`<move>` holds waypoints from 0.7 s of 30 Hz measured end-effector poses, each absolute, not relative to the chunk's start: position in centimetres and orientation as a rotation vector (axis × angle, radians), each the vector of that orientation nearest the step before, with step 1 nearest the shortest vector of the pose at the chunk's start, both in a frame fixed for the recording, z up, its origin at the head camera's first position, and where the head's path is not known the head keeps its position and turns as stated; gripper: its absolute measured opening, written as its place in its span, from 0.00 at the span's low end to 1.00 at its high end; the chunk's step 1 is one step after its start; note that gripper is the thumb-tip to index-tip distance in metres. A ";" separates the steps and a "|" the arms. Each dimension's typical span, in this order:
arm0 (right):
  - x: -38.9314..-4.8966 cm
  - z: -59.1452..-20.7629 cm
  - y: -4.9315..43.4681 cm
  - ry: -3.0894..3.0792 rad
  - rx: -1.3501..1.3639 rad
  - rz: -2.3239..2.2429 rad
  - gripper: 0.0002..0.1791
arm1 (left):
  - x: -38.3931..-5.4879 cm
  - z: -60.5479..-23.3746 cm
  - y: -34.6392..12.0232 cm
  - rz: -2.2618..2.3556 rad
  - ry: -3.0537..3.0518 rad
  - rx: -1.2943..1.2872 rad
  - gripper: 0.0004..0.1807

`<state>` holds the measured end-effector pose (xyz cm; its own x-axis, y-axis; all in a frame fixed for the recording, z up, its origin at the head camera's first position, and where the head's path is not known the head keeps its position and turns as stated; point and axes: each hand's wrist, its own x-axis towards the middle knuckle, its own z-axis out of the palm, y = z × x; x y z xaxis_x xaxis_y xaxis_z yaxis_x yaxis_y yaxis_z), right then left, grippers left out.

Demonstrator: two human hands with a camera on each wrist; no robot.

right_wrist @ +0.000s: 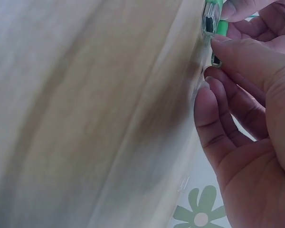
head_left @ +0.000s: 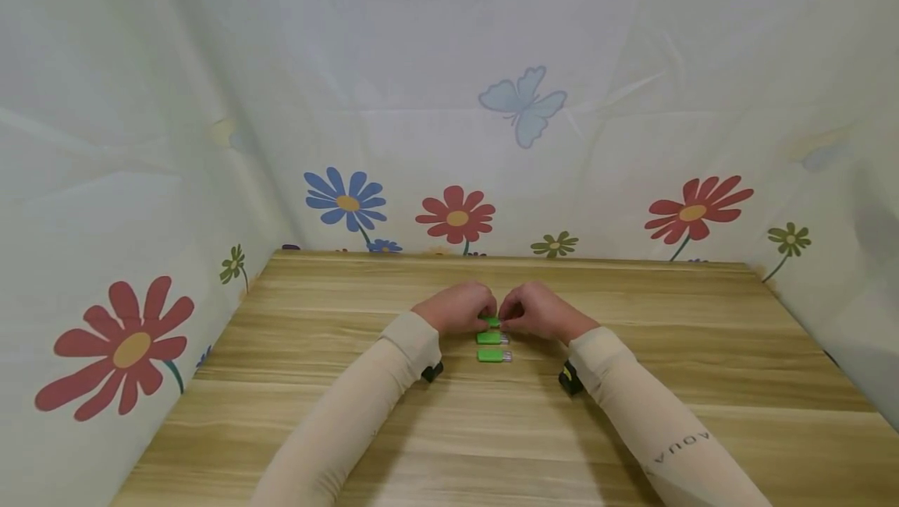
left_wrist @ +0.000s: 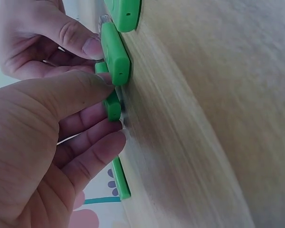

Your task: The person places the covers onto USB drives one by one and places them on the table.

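Green USB flash drives with clear capped ends lie in a column on the wooden table. In the head view, the nearest drive [head_left: 489, 356] and the middle drive [head_left: 488, 338] lie flat, untouched or nearly so. Farther up, my left hand [head_left: 460, 309] pinches the green end of another drive [left_wrist: 113, 105] between thumb and fingers. At its clear end, my right hand [head_left: 539, 310] pinches the same drive [right_wrist: 216, 60]. One more drive [left_wrist: 120, 178] appears past my left fingers in the left wrist view; the hands hide it from the head camera.
The wood-grain table [head_left: 632, 320] spreads out on both sides of the hands. A pale curtain [head_left: 421, 62] printed with flowers and a butterfly hangs behind and beside it. Small black devices [head_left: 571, 378] sit under the wrists.
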<state>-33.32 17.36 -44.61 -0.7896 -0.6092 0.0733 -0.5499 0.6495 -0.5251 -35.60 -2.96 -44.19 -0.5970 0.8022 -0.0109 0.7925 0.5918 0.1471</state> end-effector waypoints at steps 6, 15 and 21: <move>-33.4 -44.5 17.2 2.750 -0.953 -0.818 0.02 | -35.5 -43.9 -3.0 0.133 2.734 1.416 0.02; -33.7 -44.6 17.0 2.728 -0.937 -0.834 0.02 | -35.4 -44.1 -3.0 0.130 2.739 1.415 0.03; -33.6 -44.4 16.9 2.710 -0.901 -0.847 0.02 | -35.3 -44.0 -3.0 0.134 2.746 1.392 0.03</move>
